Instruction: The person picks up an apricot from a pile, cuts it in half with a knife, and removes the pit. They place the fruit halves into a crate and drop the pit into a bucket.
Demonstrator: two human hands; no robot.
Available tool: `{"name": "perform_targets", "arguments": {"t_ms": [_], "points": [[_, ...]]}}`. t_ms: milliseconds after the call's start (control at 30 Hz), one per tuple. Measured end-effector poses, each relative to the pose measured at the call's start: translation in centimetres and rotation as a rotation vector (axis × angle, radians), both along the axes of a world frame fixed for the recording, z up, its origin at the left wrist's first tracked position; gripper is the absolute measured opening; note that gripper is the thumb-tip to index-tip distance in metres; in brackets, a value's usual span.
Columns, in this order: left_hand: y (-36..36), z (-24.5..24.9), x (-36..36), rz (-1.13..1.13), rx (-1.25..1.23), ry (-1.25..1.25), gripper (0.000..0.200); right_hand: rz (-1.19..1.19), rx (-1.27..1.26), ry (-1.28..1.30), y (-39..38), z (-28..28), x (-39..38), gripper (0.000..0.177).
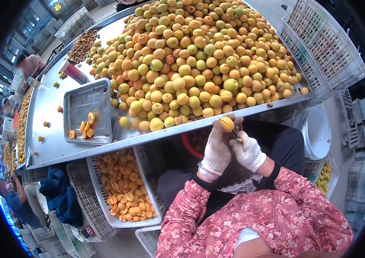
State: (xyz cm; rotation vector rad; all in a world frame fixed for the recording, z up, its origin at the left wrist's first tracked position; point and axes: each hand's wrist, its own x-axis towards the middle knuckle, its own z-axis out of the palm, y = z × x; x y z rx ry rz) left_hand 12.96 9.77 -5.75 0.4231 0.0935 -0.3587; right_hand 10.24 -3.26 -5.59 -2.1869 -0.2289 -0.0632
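Observation:
Both of my hands wear white knitted gloves with stained fingers. An apricot (226,124) is gripped in the fingers of my left hand (217,151), just over the table's near edge. My right hand (248,151) is closed round a small knife (236,136); its thin blade lies against the apricot. Under my hands a red basin (187,144) is partly hidden by my left hand and the table. A large heap of whole apricots (191,56) covers much of the metal table (47,146) in front of me.
A metal tray (67,116) holds several apricot pieces, with a red cup (73,72) behind it. Below the table stands a crate of apricot halves (124,185). A white bucket (317,133) and stacked crates (326,43) are at right. Other people sit at far left.

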Motion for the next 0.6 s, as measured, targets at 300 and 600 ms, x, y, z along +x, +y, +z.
{"name": "perform_targets", "arguments": {"t_ms": [300,600], "points": [[0.4,-1.3,0.4,-0.009,-0.206,0.026,0.062,0.016,-0.055,-0.011,0.2,-0.9,0.5,0.027],[0.7,0.3,0.9,0.209,0.41,-0.25,0.058,0.063,0.047,0.169,0.2,1.9,0.9,0.019]]}}
